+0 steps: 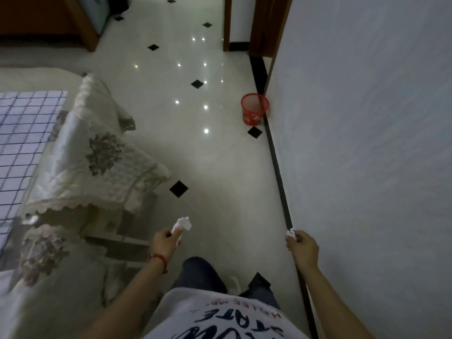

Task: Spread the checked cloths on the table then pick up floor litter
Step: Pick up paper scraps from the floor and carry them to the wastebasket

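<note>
A checked cloth [23, 143] lies spread flat on the counter [14, 79] at far left, beside a floral quilted cover [97, 162]. The left hand [163, 243] — fingers curled — pinches a crumpled white tissue [182, 225] above the tiled floor [208, 167]. A red mesh bin [254, 108] stands against the wall [367, 143]. The right hand [303, 248] grips a smaller paper scrap [291, 234] — fingers closed round it.
</note>
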